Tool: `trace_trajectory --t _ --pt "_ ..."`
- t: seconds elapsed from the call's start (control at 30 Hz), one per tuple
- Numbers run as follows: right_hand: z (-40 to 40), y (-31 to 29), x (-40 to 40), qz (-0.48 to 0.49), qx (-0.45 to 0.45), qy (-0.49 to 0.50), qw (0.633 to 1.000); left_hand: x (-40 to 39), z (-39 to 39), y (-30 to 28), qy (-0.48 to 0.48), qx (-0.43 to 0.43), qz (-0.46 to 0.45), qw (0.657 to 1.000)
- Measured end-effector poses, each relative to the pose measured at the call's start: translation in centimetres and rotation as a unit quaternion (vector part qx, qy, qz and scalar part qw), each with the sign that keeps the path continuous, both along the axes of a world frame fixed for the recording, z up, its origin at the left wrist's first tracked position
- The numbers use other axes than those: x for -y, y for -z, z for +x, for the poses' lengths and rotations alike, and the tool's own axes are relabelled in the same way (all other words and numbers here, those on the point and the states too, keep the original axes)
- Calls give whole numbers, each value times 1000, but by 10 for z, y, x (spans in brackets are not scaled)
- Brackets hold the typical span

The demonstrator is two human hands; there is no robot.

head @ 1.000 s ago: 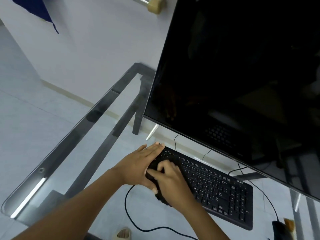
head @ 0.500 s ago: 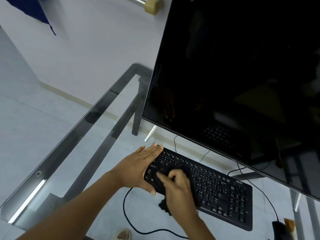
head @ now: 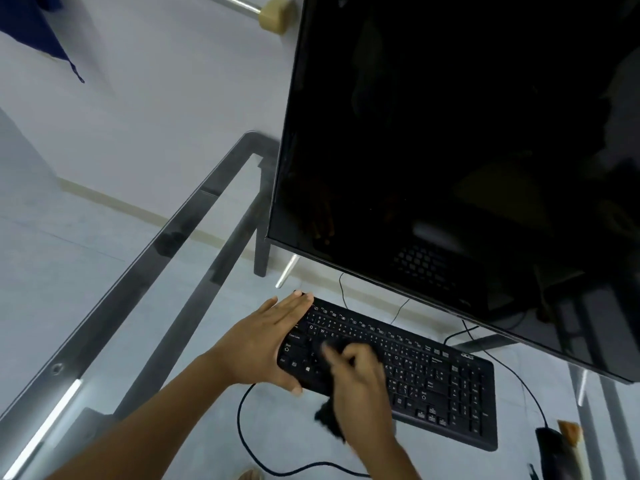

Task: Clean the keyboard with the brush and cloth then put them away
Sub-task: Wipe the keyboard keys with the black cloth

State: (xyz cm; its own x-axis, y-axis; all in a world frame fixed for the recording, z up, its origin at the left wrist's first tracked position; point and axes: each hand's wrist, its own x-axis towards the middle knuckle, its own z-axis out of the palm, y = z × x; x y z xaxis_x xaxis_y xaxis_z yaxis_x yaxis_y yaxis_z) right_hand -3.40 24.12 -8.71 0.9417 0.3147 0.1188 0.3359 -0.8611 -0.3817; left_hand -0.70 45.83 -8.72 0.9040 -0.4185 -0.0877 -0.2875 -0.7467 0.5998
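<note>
Two hands: I have both on the keyboard (head: 415,372), which lies on the glass desk (head: 194,341) just below the dark monitor (head: 450,150).
Left hand (head: 263,344): laid over the keyboard's left end with the fingers straight along its far corner and the thumb under the near edge; it braces the board and grips nothing.
Right hand (head: 360,382): blurred by motion over the keyboard's left-hand letter rows, fingers bunched on the black cloth (head: 329,419), a tail of which hangs off the keyboard's near edge.
Cloth handling: I judge it soft, light and limp; best kept wadded under the fingertips so the loose tail does not snag on keycaps.
Keyboard handling: stiff but light plastic, likely to slide on glass, so I would hold it by the left end as now, with modest downward pressure.
Cable (head: 242,427): loops off the keyboard's near-left side; worth keeping the cloth away from it.
Brush: I cannot pick it out near the keyboard.
</note>
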Motion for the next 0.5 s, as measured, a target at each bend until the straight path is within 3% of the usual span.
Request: trace_trajectory --t 0.07,0.13,0.2,0.23,0.3,0.4,0.5 --pt "24 -2 -7 32 6 147 989 -1 0 1 -3 -3 -2 1000" --pt "33 -9 -37 37 5 206 978 -2 -1 2 -8 2 -1 1000" --pt "33 -13 -63 50 -37 143 988 -1 -1 3 -10 9 -2 1000" --pt "33 -18 -69 -11 -16 94 995 1 -2 3 -12 12 -2 1000" --pt "38 -17 -67 -27 -4 53 998 2 -1 2 -13 12 -3 1000" --pt "55 -8 -47 -4 -5 138 990 2 0 0 -7 7 -9 1000" --pt "49 -9 -57 15 -7 109 994 3 -1 -4 -11 7 -24 1000"
